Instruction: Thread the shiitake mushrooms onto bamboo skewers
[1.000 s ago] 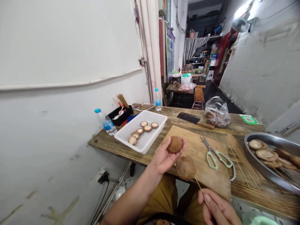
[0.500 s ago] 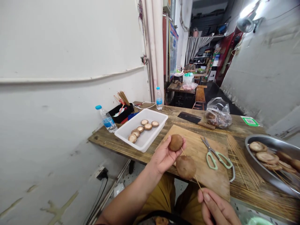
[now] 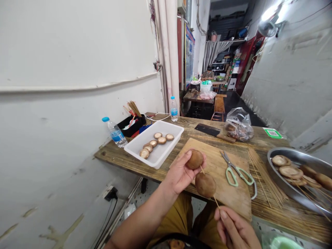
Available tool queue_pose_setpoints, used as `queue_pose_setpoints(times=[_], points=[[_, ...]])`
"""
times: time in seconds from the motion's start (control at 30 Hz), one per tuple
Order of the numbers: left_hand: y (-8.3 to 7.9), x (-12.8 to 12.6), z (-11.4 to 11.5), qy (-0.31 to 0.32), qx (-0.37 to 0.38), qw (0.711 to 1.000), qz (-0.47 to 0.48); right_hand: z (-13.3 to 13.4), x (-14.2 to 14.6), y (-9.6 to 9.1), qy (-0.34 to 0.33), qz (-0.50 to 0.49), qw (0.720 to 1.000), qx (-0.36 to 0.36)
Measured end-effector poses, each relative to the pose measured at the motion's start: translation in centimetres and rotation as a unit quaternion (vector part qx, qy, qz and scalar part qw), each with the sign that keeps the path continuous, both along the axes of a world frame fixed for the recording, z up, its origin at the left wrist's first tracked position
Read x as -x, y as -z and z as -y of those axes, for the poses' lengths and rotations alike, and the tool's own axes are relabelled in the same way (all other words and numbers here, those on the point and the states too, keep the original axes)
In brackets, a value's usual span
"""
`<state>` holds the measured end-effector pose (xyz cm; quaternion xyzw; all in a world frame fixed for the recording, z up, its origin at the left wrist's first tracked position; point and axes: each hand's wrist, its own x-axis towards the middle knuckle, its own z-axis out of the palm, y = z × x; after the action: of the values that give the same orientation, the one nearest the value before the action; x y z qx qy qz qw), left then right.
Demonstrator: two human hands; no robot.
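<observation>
My left hand (image 3: 178,173) is closed around a brown mushroom cap (image 3: 195,159), thumb on its near side. A thin wooden skewer (image 3: 216,200) runs from this cap through a second mushroom cap (image 3: 205,185) just below it. My right hand (image 3: 234,226) pinches the lower end of the skewer between thumb and fingers. Both caps hang above the near part of a wooden cutting board (image 3: 207,147). Scissors with pale green handles (image 3: 236,171) lie spread on the board, right of the caps. Left of my hands, a white tray (image 3: 168,152) holds several mushroom caps, stem side up.
A metal bowl (image 3: 271,173) of skewered mushrooms stands at right, beside loose skewers (image 3: 267,181). Toward the back are a plastic bag (image 3: 238,124), a dark phone-like slab (image 3: 206,130), and water bottles (image 3: 174,109). A person (image 3: 208,73) sits at a far table.
The view has shifted slightly, so things sit a little further left. The upper and lower caps look slightly closer together on the skewer. Both hands keep their hold.
</observation>
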<state>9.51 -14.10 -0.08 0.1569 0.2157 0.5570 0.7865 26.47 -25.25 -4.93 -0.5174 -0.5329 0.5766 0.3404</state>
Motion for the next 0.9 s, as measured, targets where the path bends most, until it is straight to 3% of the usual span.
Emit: queue_pose_setpoints(times=[0.17, 0.3, 0.37, 0.43, 0.53, 0.63, 0.73, 0.83, 0.9], points=[[0.6, -0.4, 0.1, -0.001, -0.006, 1.0, 0.003, -0.1, -0.3, 0.9, 0.075, 0.048, 0.991, -0.1], [2.1, -0.3, -1.6, -0.032, -0.004, 0.999, -0.013, -0.1, -1.0, 1.3, 0.057, 0.046, 0.995, -0.071], [3.5, -0.3, -3.5, -0.069, -0.024, 0.993, -0.096, -0.2, -1.4, 1.6, 0.052, 0.045, 0.996, -0.05], [5.3, -0.4, -5.6, -0.091, -0.043, 0.956, -0.277, -0.4, -1.6, 2.0, 0.081, 0.047, 0.994, -0.048], [8.1, -0.8, -8.1, -0.05, -0.031, 0.922, -0.384, -0.7, -1.9, 2.3, 0.121, 0.052, 0.99, -0.058], [9.7, -1.2, -9.2, -0.024, -0.059, 0.888, -0.455, -0.9, -1.8, 2.3, 0.148, 0.034, 0.987, -0.057], [9.4, -1.2, -9.3, -0.025, -0.093, 0.855, -0.509, -1.0, -1.6, 2.0, 0.155, -0.001, 0.987, -0.036], [7.8, -1.2, -7.8, -0.061, -0.115, 0.837, -0.532, -1.0, -1.2, 1.7, 0.155, -0.038, 0.987, -0.031], [6.5, -1.8, -5.6, -0.079, -0.123, 0.849, -0.508, -1.1, -0.7, 1.7, 0.156, -0.058, 0.985, -0.035]])
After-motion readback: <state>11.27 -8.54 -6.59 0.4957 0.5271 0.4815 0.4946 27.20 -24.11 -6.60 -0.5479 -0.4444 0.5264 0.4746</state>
